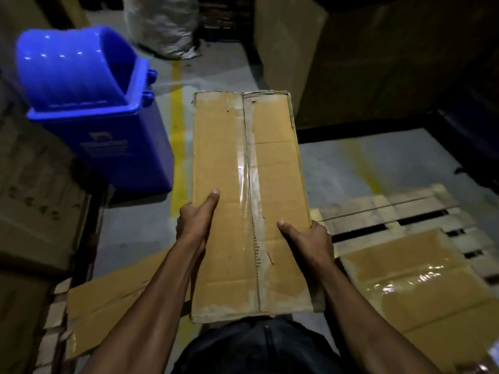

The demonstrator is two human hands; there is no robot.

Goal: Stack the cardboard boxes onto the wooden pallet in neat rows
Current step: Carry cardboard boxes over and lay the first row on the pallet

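— Looking into the bin (108, 136) first: blue, lid (70, 68) tipped up at the back, and I cannot tell what is inside, too dark.

— And the box (248, 201)?

— Held in the air in front of the person's body, over the grey floor (359, 163). Left hand (195, 220) grips its left edge, thumb lying flat on top, fingers curled under. Right hand (310, 238) grips the right edge likewise, thumb on top.

— Which way does it point?

— Long axis runs straight away from the person, flat taped face up, tape seam down the middle along that axis. Far end reaches near the bin's corner.

— What's around?

— Pallet (391, 211) low on the right, with a second box (421, 287) lying on its near part. Flat cardboard (108, 300) on the floor at lower left. A yellow line (176, 147) runs between bin and held box. Big cartons (324, 63) stand behind, a pale sack (164, 25) beyond the bin, more cartons at far left.
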